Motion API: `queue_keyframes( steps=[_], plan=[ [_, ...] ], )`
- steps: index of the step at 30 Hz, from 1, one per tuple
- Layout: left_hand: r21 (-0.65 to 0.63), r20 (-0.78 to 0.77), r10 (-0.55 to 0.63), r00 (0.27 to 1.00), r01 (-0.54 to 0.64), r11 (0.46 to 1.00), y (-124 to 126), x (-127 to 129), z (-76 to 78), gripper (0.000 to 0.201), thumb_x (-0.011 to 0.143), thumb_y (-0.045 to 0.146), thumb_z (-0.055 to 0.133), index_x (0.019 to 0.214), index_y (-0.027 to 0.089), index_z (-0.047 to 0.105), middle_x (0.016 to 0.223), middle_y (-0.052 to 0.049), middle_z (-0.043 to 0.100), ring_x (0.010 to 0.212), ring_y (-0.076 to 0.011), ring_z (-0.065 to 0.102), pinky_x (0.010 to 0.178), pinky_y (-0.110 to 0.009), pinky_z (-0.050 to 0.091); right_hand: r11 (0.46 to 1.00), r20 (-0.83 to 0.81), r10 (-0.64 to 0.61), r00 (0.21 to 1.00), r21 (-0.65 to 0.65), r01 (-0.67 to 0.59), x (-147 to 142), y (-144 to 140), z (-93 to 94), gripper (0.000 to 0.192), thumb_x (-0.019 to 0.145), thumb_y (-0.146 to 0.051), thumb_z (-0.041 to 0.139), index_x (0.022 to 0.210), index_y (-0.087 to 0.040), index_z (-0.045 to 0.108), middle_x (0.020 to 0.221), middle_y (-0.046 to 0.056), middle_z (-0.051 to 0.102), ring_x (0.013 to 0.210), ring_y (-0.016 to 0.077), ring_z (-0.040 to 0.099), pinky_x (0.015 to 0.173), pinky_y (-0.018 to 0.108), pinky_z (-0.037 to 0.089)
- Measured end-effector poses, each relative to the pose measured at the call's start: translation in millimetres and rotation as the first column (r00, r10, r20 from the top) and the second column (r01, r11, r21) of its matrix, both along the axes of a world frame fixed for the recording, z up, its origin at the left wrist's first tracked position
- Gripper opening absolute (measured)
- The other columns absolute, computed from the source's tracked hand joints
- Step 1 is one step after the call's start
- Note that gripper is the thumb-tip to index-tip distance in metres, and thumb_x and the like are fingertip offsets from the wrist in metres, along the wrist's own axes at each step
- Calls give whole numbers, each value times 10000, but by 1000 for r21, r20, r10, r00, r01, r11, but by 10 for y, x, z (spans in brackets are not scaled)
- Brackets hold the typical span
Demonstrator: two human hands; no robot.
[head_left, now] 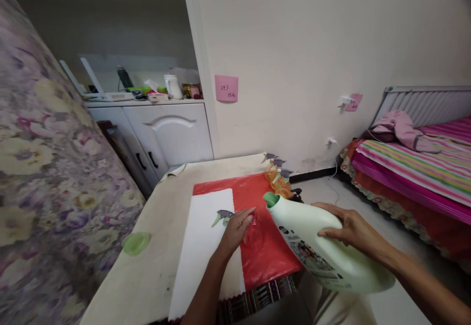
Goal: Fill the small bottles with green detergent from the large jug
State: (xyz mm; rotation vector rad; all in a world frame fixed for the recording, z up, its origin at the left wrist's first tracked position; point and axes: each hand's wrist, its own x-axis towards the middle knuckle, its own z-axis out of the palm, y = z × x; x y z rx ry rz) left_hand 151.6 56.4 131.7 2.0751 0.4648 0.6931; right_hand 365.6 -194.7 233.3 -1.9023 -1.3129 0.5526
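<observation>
Right hand (349, 229) has a closed grip on the big pale-green detergent jug (324, 246), tipped with its uncapped spout (271, 199) over the red sheet (265, 227). Left hand (237, 229) is wrapped around a clear spray bottle (252, 232) on the surface (154, 246); green cap (136, 243) sits well apart.

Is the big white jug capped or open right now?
Open. The white jug, tipped on its side under the right hand, shows a bare green spout; a green cap lies apart on the table.

Open tabletop (154, 266) lies left of the white sheet (206, 246), except a green cap (136, 242). Spray bottles (278, 178) crowd the far right corner; a floral curtain (47, 178) walls the left.
</observation>
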Motion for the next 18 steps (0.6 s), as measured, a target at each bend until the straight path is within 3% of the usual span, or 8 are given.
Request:
queue_keyframes(
  steps=[6, 13, 18],
  plan=[
    [-62, 11, 55, 998, -54, 997, -32, -10, -43, 387, 903, 402, 469, 1218, 226, 608, 1286, -62, 615, 1210, -220, 538, 1088, -444, 354, 990, 19, -123, 992, 76, 121, 15, -154, -11, 561, 751, -438, 673, 1277, -278, 560, 1214, 23, 655, 717, 198, 672, 490, 240, 497],
    [-140, 29, 191, 981, -185, 973, -120, -88, -162, 441, 904, 405, 456, 1277, 189, 548, 1295, -84, 607, 1205, -221, 546, 1086, -437, 355, 948, 78, -275, 958, 188, 257, 5, -240, -94, 603, 708, -487, 688, 1261, -269, 587, 1172, 41, 681, 651, 210, 669, 487, 282, 518],
    [-121, 30, 289, 957, -284, 951, -251, -264, -348, 423, 918, 388, 426, 1264, 179, 551, 1331, -86, 573, 1246, -214, 501, 1102, -421, 329, 932, 47, -299, 953, 230, 281, -78, -273, -153, 611, 678, -500, 720, 1241, -300, 594, 1217, 31, 654, 710, 235, 674, 488, 286, 517]
  ],
)
